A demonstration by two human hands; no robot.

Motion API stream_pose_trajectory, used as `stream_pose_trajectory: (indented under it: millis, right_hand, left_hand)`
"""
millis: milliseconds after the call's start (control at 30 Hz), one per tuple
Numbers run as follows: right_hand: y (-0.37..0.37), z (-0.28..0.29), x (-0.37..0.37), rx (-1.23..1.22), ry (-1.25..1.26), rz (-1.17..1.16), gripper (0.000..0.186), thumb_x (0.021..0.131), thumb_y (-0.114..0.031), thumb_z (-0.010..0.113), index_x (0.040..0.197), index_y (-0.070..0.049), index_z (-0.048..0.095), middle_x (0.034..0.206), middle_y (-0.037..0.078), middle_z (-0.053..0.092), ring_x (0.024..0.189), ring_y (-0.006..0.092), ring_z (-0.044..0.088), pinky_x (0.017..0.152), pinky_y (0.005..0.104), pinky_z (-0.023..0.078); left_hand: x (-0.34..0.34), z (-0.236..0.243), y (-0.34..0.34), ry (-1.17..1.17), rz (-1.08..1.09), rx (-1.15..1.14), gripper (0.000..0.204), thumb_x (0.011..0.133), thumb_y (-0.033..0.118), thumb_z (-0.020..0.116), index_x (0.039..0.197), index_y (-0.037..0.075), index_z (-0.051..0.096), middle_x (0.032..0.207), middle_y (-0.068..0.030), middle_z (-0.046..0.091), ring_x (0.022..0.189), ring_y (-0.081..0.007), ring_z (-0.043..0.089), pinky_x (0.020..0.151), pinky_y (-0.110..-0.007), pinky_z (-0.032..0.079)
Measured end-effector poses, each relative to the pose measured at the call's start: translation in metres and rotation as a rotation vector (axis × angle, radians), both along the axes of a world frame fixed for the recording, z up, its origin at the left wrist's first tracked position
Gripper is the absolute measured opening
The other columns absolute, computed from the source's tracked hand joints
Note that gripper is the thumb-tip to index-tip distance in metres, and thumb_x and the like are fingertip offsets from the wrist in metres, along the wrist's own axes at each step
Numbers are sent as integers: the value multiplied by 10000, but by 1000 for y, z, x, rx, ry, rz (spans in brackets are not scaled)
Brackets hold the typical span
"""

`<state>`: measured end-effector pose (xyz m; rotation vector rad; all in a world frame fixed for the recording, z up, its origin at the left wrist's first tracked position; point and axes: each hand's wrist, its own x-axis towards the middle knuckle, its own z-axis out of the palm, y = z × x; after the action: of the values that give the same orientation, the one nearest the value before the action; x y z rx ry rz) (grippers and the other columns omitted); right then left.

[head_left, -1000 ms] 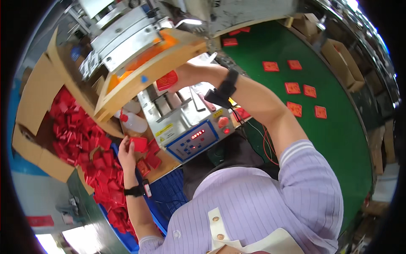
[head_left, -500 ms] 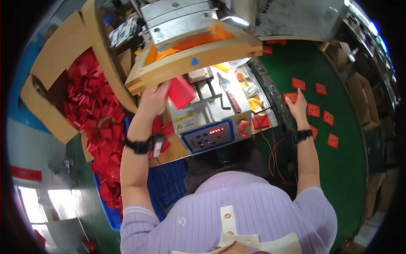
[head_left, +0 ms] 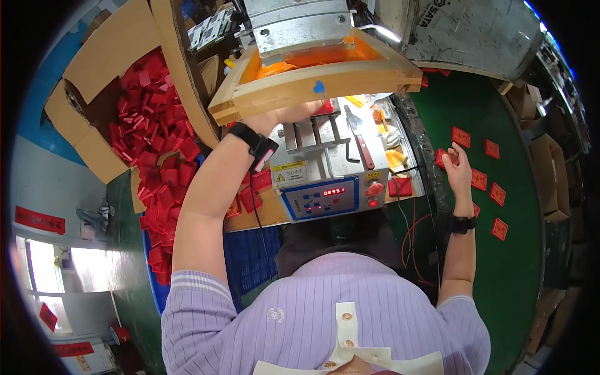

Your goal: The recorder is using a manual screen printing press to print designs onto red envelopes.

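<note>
My left hand [head_left: 297,113] reaches under the raised wooden screen frame [head_left: 312,87]. Its fingertips are at a plain red square piece [head_left: 325,108] over the machine bed, with the frame hiding part of the grip. Below it is a metal clamp fixture [head_left: 312,132]. Off to the right, my right hand [head_left: 459,167] curls its thumb and fingers at a printed red square [head_left: 440,157] over the green surface. Several more printed squares, such as this one [head_left: 461,136], lie flat around that hand.
A cardboard box [head_left: 106,56] on the left holds a heap of red pieces [head_left: 165,197] that spills toward a blue crate. The machine's control panel [head_left: 322,199] faces me. A spatula [head_left: 360,139] and a hex key [head_left: 351,153] lie on the machine top; wires hang at its right.
My left hand has carried the red piece from the frame's left side to the right, in beneath it. My right hand stays by the same printed square. The whole view has shifted slightly.
</note>
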<state>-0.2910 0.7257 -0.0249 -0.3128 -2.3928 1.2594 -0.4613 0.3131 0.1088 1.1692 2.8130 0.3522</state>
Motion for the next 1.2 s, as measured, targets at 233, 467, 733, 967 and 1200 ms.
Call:
stream_pose_trajectory:
  millis: [233, 467, 733, 967, 1200]
  right_hand:
    - [-12, -3, -1, -65, -60, 95, 407, 848, -148, 624, 1212, -11, 505, 1027, 106, 621, 927, 154, 598, 836, 271, 472]
    - [10, -11, 2, -63, -55, 158, 408, 870, -171, 613, 1224, -4, 498, 1007, 82, 629, 915, 121, 586, 832, 256, 454]
    - [5, -11, 0, -31, -90, 157, 376, 876, -162, 601, 1208, -6, 519, 1015, 83, 625, 922, 123, 583, 835, 254, 452]
    - [-23, 20, -2, 39, -88, 183, 335, 872, -161, 605, 1162, -3, 551, 964, 68, 635, 872, 118, 594, 803, 251, 468]
    - [-62, 57, -36, 23, -86, 299, 340, 857, -169, 615, 1149, -3, 559, 944, 65, 647, 853, 99, 596, 754, 244, 478]
  left_hand:
    - [142, 11, -11, -438, -336, 476, 351, 944, 281, 432, 1113, 6, 568, 1062, -165, 606, 1028, -296, 562, 900, -359, 431]
    - [182, -29, -122, -526, 392, 857, 246, 925, 165, 466, 765, 0, 550, 666, -29, 524, 659, -99, 477, 625, -255, 414]
    - [98, -190, -232, -24, 812, 358, 265, 836, 180, 535, 1021, -7, 577, 977, -193, 613, 942, -327, 588, 821, -349, 463]
    - [68, -263, -220, 180, 819, 65, 677, 708, 267, 626, 1320, 83, 403, 1315, -256, 399, 1227, -398, 378, 1015, -442, 344]
    - [77, -260, -222, -62, 833, -72, 429, 695, 173, 596, 1109, 82, 533, 1201, -247, 490, 1109, -392, 490, 912, -460, 422]
